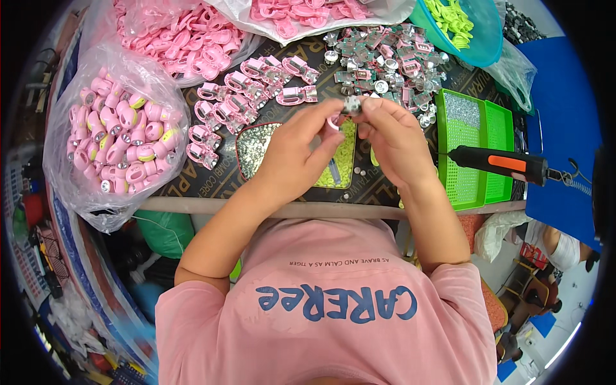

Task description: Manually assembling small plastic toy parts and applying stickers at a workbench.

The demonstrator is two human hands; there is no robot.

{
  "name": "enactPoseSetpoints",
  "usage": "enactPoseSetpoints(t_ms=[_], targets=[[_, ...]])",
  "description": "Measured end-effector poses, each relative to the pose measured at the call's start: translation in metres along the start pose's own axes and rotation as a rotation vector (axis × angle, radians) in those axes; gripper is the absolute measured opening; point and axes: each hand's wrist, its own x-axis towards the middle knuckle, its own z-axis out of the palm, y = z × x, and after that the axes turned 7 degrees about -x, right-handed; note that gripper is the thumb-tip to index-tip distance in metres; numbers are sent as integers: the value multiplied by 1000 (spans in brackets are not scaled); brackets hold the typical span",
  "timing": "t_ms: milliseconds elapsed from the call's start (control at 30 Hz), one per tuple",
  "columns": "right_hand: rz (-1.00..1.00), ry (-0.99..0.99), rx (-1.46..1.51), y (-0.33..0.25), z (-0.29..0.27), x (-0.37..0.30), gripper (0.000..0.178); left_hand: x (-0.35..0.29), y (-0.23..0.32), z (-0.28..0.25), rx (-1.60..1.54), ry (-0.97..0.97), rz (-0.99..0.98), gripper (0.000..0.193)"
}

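Observation:
My left hand [298,147] is closed on a pink plastic shell [333,122], most of which its fingers hide. Close against it, my right hand [399,138] pinches a small silver lamp part [351,105] between thumb and fingertips. Both hands meet over the bench, above a tray of small yellow-green pieces [345,154] with a blue-grey tool [334,172] lying in it. Left of that, partly under my left forearm, is a tray of tiny silver parts [252,151]. Beyond my hands lie several pink half-shells fitted with metal parts [244,83] and a heap of loose lamp inserts [391,61].
A clear bag of pink flashlights [122,138] stands at the left. Bags of pink shells [186,42] line the back, beside a teal basin [478,54] of yellow-green pieces. Right are green perforated trays [459,170] and a black-and-orange electric screwdriver [500,163] on a coiled cord.

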Motion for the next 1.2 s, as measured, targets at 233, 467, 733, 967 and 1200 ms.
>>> enactPoseSetpoints(t_ms=[233,467,733,967,1200], targets=[[-160,11,-305,-8,7,-7,10,12,9,-28,-732,27,-531,45],[-144,13,-305,-8,11,-8,12,9,-3,-23,-385,-103,-346,21],[-91,22,-298,-10,7,-10,12,6,-6,-17,-228,-100,-243,16],[-407,94,-798,-9,17,-13,12,6,5,-7,-116,58,-149,9],[-555,116,-943,-3,26,-14,12,4,23,1,-80,125,-160,20]])
